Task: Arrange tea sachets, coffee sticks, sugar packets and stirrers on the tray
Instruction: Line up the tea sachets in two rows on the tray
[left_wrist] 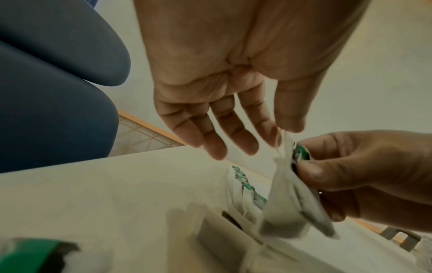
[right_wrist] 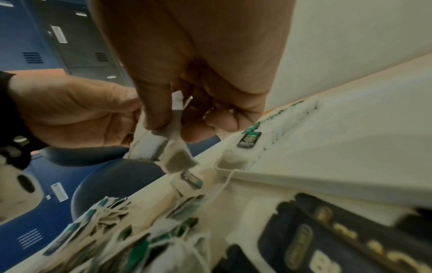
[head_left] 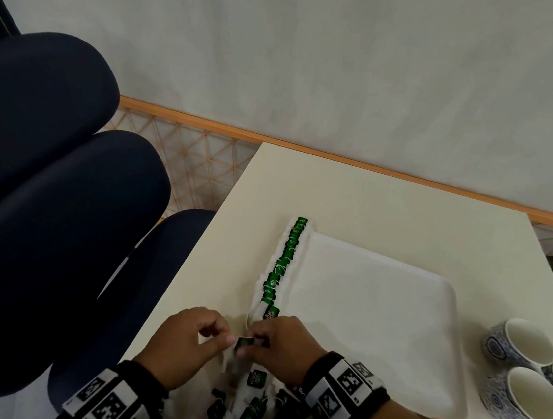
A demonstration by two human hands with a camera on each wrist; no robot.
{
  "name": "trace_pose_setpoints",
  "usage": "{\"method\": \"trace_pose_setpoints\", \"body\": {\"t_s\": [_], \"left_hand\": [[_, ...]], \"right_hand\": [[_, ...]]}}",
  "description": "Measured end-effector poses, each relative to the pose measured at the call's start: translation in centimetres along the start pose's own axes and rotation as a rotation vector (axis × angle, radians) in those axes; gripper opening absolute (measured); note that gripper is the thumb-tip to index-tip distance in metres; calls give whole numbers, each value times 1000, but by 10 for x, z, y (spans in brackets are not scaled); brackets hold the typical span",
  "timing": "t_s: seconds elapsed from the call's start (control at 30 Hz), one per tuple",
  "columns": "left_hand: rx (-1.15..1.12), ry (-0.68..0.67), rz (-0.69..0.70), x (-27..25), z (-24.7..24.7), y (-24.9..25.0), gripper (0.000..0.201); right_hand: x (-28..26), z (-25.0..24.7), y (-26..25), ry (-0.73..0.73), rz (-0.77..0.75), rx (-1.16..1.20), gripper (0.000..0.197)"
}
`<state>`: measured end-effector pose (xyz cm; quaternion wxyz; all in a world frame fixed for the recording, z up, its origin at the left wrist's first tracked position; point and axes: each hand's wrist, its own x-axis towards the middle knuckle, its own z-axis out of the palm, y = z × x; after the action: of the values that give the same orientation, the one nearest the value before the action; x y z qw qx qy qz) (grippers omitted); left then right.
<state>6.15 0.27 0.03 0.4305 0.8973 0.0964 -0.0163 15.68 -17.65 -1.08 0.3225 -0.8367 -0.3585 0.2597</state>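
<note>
A white tray (head_left: 375,327) lies on the cream table (head_left: 355,197). Along the tray's left edge runs a row of tea sachets (head_left: 283,261) with green tags. At the tray's near-left corner, the right hand (head_left: 284,344) and the left hand (head_left: 184,343) both pinch one tea sachet (right_wrist: 161,146) held above the table. A loose pile of sachets (right_wrist: 131,236) lies nearer than the tray. Three patterned cups (head_left: 522,368) stand right of the tray.

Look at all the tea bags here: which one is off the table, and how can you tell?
The tea bag pinched between the left hand and right hand. It hangs in the air; the others lie in the row along the tray edge or in the pile.
</note>
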Motion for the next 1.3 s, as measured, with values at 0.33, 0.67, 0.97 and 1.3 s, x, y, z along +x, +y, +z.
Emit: {"method": "trace_pose_setpoints", "body": {"t_s": [0.33, 0.67, 0.97, 1.3], "left_hand": [[446, -25, -121, 13, 9, 9, 15], [549, -137, -140, 37, 19, 17, 23], [5, -299, -108, 40, 15, 18, 25], [63, -184, -165, 35, 15, 7, 8]], "right_hand": [[8, -4, 35, 230, 383, 99, 16], [12, -5, 28, 121, 330, -56, 15], [5, -16, 22, 64, 301, 444, 12], [5, -12, 17, 165, 241, 370, 15]]}}
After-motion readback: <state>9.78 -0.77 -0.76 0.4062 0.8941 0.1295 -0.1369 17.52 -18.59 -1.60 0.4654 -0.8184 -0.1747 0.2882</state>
